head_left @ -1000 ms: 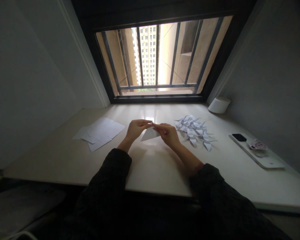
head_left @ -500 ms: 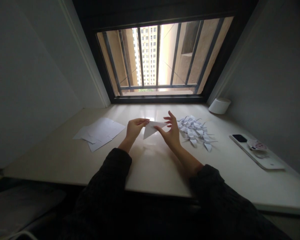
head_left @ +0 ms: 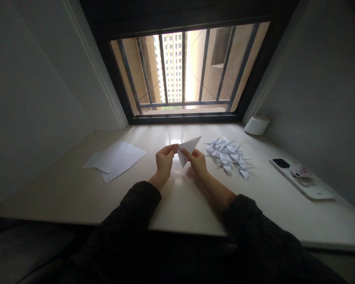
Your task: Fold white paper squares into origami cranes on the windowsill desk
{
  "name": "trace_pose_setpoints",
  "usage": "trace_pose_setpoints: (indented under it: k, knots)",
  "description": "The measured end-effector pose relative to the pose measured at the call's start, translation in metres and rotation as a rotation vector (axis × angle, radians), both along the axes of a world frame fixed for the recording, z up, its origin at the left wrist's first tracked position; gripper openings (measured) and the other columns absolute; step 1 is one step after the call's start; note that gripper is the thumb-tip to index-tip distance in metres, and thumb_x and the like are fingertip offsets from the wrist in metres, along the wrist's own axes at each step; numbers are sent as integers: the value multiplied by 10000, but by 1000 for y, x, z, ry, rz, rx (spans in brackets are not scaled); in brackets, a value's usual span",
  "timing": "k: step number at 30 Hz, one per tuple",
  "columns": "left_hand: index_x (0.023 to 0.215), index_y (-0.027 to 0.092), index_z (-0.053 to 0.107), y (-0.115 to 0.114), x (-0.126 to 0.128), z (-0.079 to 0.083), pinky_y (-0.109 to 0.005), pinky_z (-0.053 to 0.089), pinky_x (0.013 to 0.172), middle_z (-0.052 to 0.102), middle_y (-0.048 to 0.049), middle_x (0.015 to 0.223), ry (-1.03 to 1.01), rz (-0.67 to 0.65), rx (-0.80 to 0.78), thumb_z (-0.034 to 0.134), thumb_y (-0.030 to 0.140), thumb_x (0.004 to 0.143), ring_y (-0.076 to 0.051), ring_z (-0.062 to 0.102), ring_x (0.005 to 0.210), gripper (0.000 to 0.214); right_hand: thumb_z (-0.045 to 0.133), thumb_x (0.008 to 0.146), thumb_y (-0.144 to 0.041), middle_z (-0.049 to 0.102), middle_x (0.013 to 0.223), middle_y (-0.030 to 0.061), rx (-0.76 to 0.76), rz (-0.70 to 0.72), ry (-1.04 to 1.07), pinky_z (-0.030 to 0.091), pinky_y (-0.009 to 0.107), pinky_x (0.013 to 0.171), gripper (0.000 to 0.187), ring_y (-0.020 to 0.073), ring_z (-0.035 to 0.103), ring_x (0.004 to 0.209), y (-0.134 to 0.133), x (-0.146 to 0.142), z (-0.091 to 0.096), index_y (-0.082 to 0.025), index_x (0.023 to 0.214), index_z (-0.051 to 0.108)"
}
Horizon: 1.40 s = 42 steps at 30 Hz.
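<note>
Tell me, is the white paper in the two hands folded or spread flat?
Folded. The white paper shows a pointed triangular shape, pinched between the left hand and the right hand above the pale table.

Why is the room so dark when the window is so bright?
Head view: daylight comes only through the barred window, so the walls and sleeves go dim; the table shows a shiny glare patch near it; the folded paper in the left hand and right hand stays sharp; straight edges splay out.

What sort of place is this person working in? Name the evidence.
Probably a room in a high-rise flat: a pale stone windowsill desk under a barred window facing tower blocks, with a white smartphone and folded white paper cranes.
</note>
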<state>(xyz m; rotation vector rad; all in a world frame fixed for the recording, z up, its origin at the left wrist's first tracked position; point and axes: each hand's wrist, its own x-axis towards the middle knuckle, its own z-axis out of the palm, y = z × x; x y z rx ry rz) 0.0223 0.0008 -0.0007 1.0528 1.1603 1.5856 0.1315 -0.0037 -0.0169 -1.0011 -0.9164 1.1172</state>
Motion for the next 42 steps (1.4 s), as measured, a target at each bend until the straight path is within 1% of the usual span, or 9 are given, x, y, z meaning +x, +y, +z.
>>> trace_pose_setpoints:
  k: [5,9,11,16,19,24,30,36,42]
  knots:
    - [830,184,731,-4,3,-1,-319,473,753,729,-66,870,1,7,40,725,281,661,-188,660,802,195,798,525,-424,722,763,67,-55,27,110,473,319,656,374,199,642,701,0,-3,0,-152,767,714]
    - [815,178,717,-1,1,-4,-313,477,758,727,-58,856,25,3,49,706,273,677,-181,655,806,168,814,511,-404,721,743,75,-86,76,190,480,320,636,363,192,634,657,-4,-5,5,-142,743,716]
    - [810,175,706,1,-1,-4,-307,477,754,724,-55,849,38,18,49,695,275,689,-178,651,806,158,811,515,-415,719,733,74,-98,85,162,472,315,616,360,184,621,640,-5,-3,7,-144,736,722]
    - [813,168,682,3,-5,-1,-296,468,732,714,-55,841,58,60,59,668,285,720,-172,641,798,151,776,547,-473,707,708,48,-95,29,-46,420,286,590,326,157,581,640,-3,3,6,-175,672,729]
    - [820,165,678,5,-8,1,-293,459,727,709,-59,852,59,81,56,659,285,729,-172,637,813,152,762,547,-500,706,716,48,-87,3,-100,412,285,593,349,163,579,664,0,6,4,-184,695,742]
    - [807,162,673,7,-11,4,-290,449,709,705,-58,835,40,84,21,660,282,726,-170,631,793,146,759,548,-503,705,715,57,-73,9,-104,417,289,614,362,167,579,682,1,7,2,-179,710,750]
    - [802,160,670,10,-13,4,-273,419,664,702,-52,820,11,94,-21,673,298,701,-165,622,761,171,752,570,-499,691,681,39,-53,29,-73,414,278,610,361,143,570,647,3,8,0,-175,729,750]
    - [822,172,674,12,-16,0,-266,402,649,701,-50,834,7,80,-71,683,336,677,-167,618,762,219,726,589,-520,688,668,45,-17,42,-141,423,279,592,382,151,572,642,4,9,-1,-168,737,753]
    - [803,175,667,13,-17,-3,-266,399,650,691,-49,822,7,78,-83,683,351,665,-164,607,756,225,761,552,-502,700,704,63,-59,4,-159,436,282,587,391,166,578,667,3,11,0,-173,763,762]
